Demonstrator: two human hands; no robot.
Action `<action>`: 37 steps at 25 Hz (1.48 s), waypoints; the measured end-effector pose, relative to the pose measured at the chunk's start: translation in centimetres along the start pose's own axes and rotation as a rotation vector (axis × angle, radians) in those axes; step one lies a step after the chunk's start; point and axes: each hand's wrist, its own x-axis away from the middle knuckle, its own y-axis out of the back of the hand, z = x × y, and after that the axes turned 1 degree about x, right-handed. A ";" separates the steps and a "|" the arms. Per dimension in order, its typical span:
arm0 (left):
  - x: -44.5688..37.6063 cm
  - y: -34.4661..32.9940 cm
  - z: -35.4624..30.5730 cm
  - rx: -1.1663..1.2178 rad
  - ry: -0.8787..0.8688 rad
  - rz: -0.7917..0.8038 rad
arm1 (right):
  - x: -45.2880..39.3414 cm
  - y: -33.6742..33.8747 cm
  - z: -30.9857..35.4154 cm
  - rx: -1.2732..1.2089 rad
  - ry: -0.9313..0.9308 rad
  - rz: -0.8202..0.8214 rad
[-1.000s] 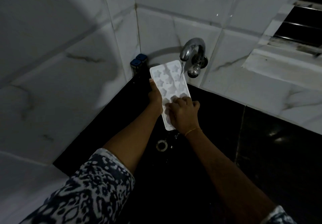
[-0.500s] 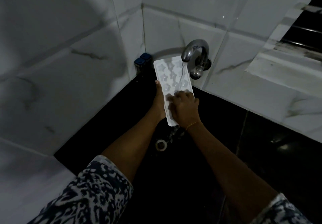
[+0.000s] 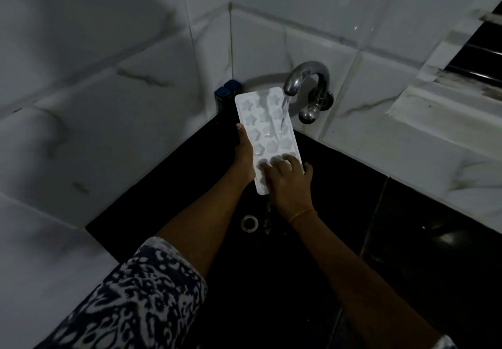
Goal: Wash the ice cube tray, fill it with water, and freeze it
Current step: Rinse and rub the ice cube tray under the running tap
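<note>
A white ice cube tray with star and flower shaped cells is tilted under the chrome tap, its far end up. A stream of water falls from the spout onto the tray's right side. My left hand grips the tray's left edge, thumb along the rim. My right hand lies across the tray's near end, fingers spread on the lower cells and covering them. Water drips off the tray's bottom corner.
The basin is black stone with a round metal drain below the tray. White marble tiles wall the corner. Two dark blue-capped containers stand in the corner behind the tray. A louvred window sits at upper right.
The tray has stayed under the running water. My right hand has slid back down the tray's cells toward the near end after reaching further up.
</note>
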 end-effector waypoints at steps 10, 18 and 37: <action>2.4 -1.3 -1.8 0.040 -0.060 -0.053 | -1.0 1.0 -1.0 -0.054 -0.001 0.124; 3.2 -0.8 -1.8 0.061 -0.083 -0.120 | -1.2 0.8 -0.7 -0.180 -0.017 0.141; 2.2 -1.6 -4.2 0.106 -0.133 -0.307 | 0.5 -1.1 -1.0 0.078 0.073 0.045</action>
